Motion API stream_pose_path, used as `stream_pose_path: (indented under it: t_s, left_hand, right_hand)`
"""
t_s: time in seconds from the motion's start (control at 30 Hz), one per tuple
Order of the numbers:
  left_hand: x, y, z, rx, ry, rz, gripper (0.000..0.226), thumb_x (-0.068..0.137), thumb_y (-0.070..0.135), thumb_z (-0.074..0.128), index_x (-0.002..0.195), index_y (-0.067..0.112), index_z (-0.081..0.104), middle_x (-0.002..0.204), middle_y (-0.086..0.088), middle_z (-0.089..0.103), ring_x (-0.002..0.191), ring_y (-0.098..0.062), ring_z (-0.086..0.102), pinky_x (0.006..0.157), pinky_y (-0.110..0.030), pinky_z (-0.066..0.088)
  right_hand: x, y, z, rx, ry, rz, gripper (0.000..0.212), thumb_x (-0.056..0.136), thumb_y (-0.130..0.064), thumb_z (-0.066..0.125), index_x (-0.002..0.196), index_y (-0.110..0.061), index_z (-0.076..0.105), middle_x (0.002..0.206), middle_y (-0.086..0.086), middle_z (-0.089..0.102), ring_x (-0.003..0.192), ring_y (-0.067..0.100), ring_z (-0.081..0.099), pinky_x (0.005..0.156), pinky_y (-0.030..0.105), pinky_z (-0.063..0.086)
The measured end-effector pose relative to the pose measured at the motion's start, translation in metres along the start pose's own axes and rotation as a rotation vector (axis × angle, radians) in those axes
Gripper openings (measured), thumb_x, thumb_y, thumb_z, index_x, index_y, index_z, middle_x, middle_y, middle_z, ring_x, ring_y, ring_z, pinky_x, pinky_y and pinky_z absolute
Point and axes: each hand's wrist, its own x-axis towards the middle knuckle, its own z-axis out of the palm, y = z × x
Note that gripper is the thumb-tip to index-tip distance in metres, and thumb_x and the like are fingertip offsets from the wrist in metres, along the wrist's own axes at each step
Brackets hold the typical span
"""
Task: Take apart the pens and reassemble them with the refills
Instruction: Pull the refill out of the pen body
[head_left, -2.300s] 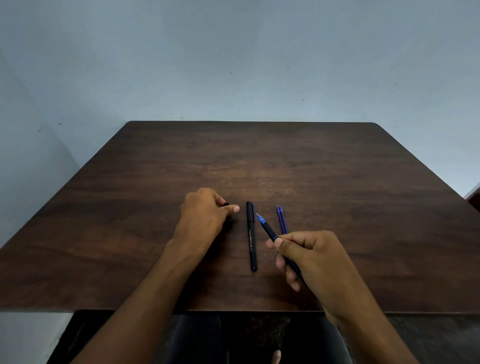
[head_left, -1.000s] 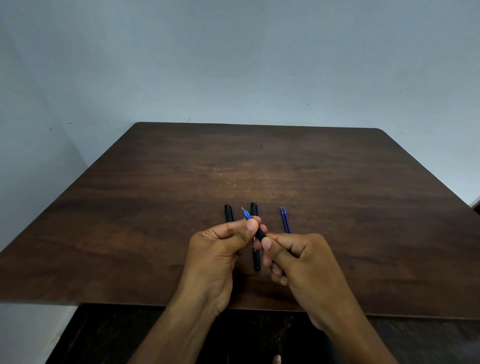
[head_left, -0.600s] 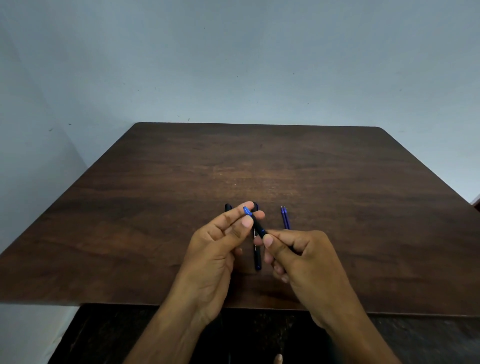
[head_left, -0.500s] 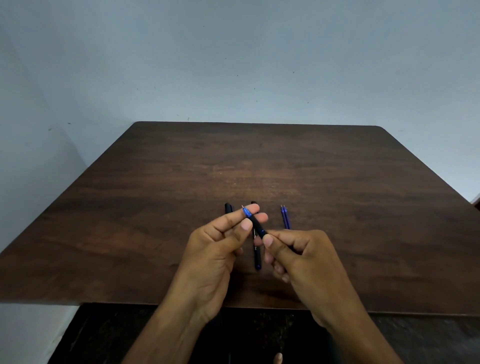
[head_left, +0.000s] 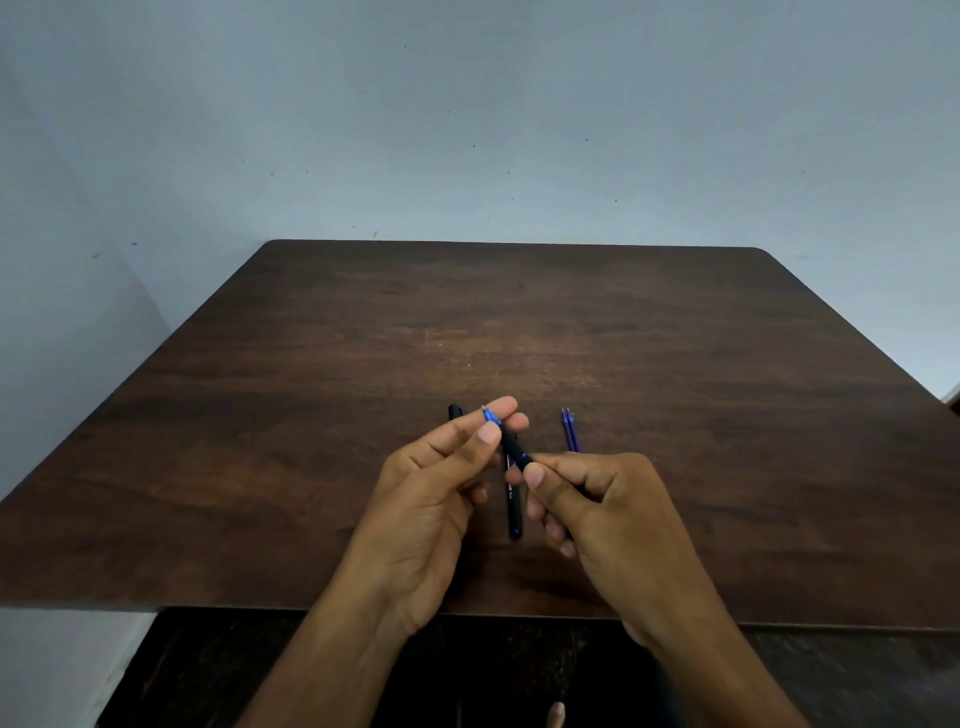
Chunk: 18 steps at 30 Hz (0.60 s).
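Observation:
A black pen (head_left: 511, 448) with a blue tip hangs above the dark wooden table (head_left: 311, 415), pointing up and to the left. My right hand (head_left: 602, 504) grips its barrel. My left hand (head_left: 441, 483) pinches its blue tip section between thumb and fingers. A second black pen (head_left: 514, 512) lies on the table between my hands, partly hidden by them. The pen cap (head_left: 455, 411) lies just behind my left hand. Two blue refills (head_left: 570, 428) lie side by side behind my right hand.
The table sits against a pale blue wall (head_left: 467, 130). Its near edge runs just under my wrists, with dark floor below.
My left hand left the cap on the table and came over to the pen held by my right hand. It now pinches the blue tip, with its fingers shifted slightly along it.

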Motion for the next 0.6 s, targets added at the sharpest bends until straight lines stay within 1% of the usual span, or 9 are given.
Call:
stream_pose_path:
  t_s: [0.07, 0.13, 0.23, 0.3, 0.33, 0.37, 0.47, 0.53, 0.6]
  left_hand:
    - [0.0007, -0.0003, -0.0015, 0.002, 0.013, 0.002, 0.028, 0.085, 0.016, 0.060, 0.110, 0.014, 0.072, 0.112, -0.009, 0.072, 0.090, -0.021, 0.058, 0.083, -0.036, 0.032]
    - [0.0023, -0.0007, -0.0008, -0.004, 0.068, 0.009, 0.027, 0.080, 0.017, 0.066, 0.104, 0.011, 0.074, 0.105, -0.010, 0.074, 0.082, -0.014, 0.060, 0.075, -0.031, 0.033]
    - [0.0060, -0.0020, 0.0004, -0.054, 0.145, 0.003, 0.026, 0.066, 0.022, 0.077, 0.089, 0.009, 0.075, 0.083, -0.001, 0.073, 0.068, -0.007, 0.055, 0.063, -0.023, 0.036]
    - [0.0073, -0.0031, 0.0005, -0.058, 0.149, -0.009, 0.024, 0.063, 0.026, 0.080, 0.082, 0.013, 0.072, 0.072, 0.005, 0.067, 0.067, -0.007, 0.053, 0.064, -0.024, 0.037]
    - [0.0070, -0.0034, -0.0001, -0.051, 0.134, -0.007, 0.023, 0.065, 0.028, 0.079, 0.083, 0.015, 0.073, 0.074, 0.005, 0.067, 0.071, -0.009, 0.053, 0.067, -0.025, 0.036]
    - [0.0057, -0.0025, -0.0002, -0.033, 0.114, -0.003, 0.026, 0.068, 0.030, 0.077, 0.089, 0.015, 0.074, 0.081, 0.005, 0.069, 0.076, -0.011, 0.052, 0.071, -0.028, 0.036]
    - [0.0008, 0.0026, -0.0009, 0.026, 0.005, 0.002, 0.033, 0.083, 0.028, 0.063, 0.114, 0.017, 0.070, 0.112, 0.001, 0.072, 0.086, -0.012, 0.054, 0.079, -0.031, 0.034]
    - [-0.0007, 0.0035, -0.0015, 0.035, -0.034, 0.008, 0.031, 0.088, 0.019, 0.057, 0.116, 0.013, 0.069, 0.114, -0.005, 0.071, 0.086, -0.013, 0.057, 0.080, -0.033, 0.033]
    - [0.0005, 0.0015, -0.0024, 0.039, -0.005, 0.022, 0.027, 0.086, 0.015, 0.060, 0.110, 0.011, 0.071, 0.109, -0.009, 0.073, 0.084, -0.015, 0.060, 0.082, -0.034, 0.034]
  right_hand:
    - [0.0006, 0.0012, -0.0005, 0.012, -0.002, 0.009, 0.023, 0.098, -0.020, 0.061, 0.087, -0.024, 0.081, 0.056, -0.006, 0.064, 0.049, 0.006, 0.050, 0.054, 0.026, 0.044]
    - [0.0006, 0.0015, -0.0005, 0.023, -0.012, 0.011, 0.023, 0.098, -0.020, 0.061, 0.087, -0.025, 0.081, 0.057, -0.006, 0.064, 0.049, 0.005, 0.051, 0.054, 0.026, 0.044]
    - [0.0001, -0.0001, 0.0000, 0.037, -0.020, 0.013, 0.021, 0.096, -0.021, 0.062, 0.088, -0.026, 0.080, 0.057, -0.006, 0.065, 0.049, 0.004, 0.052, 0.054, 0.022, 0.045]
    - [0.0000, -0.0013, 0.0001, 0.026, -0.029, 0.005, 0.020, 0.096, -0.021, 0.062, 0.091, -0.027, 0.080, 0.058, -0.007, 0.066, 0.049, 0.002, 0.054, 0.055, 0.018, 0.045]
    - [0.0002, -0.0015, 0.0001, 0.016, -0.028, 0.002, 0.019, 0.096, -0.021, 0.062, 0.091, -0.026, 0.080, 0.058, -0.007, 0.067, 0.050, 0.001, 0.055, 0.055, 0.017, 0.045]
    - [0.0005, -0.0014, 0.0001, 0.007, -0.024, 0.000, 0.019, 0.097, -0.021, 0.062, 0.092, -0.026, 0.080, 0.058, -0.008, 0.066, 0.050, 0.001, 0.056, 0.056, 0.018, 0.045]
    - [0.0013, 0.0002, -0.0004, -0.002, -0.009, 0.000, 0.020, 0.097, -0.021, 0.062, 0.091, -0.025, 0.081, 0.059, -0.007, 0.066, 0.050, 0.003, 0.053, 0.055, 0.024, 0.045]
    - [0.0018, 0.0004, -0.0011, -0.006, -0.010, 0.001, 0.021, 0.097, -0.021, 0.062, 0.090, -0.026, 0.081, 0.060, -0.005, 0.067, 0.051, 0.007, 0.053, 0.055, 0.028, 0.046]
    - [0.0018, -0.0002, -0.0009, -0.004, -0.018, -0.001, 0.021, 0.097, -0.021, 0.062, 0.090, -0.026, 0.081, 0.061, -0.004, 0.067, 0.051, 0.005, 0.053, 0.055, 0.026, 0.046]
